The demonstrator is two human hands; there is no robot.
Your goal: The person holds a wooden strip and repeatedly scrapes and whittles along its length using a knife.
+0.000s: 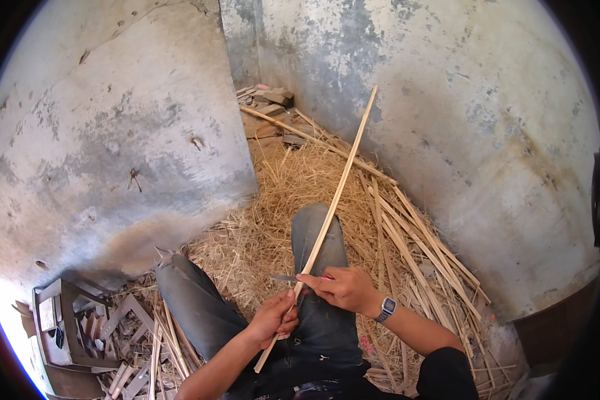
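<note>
A long pale strip of split wood, likely bamboo [343, 177], slants from my lap up toward the far wall, resting over my right thigh. My left hand [273, 316] is closed around its lower part, with the short end sticking out below. Just above that, my right hand [345, 289] grips a knife [283, 277]; its blade lies across the strip and points left. The handle is mostly hidden in my fingers, with a bit of pink showing. A wristwatch [385, 309] is on my right wrist.
Thin shavings [267, 227] heap around my legs. Several long strips [427, 247] lie along the right wall [487, 133]. Wood blocks [271, 100] sit in the far corner. At the lower left stand a dark wooden frame [67, 327] and scrap pieces, beside more strips [170, 343].
</note>
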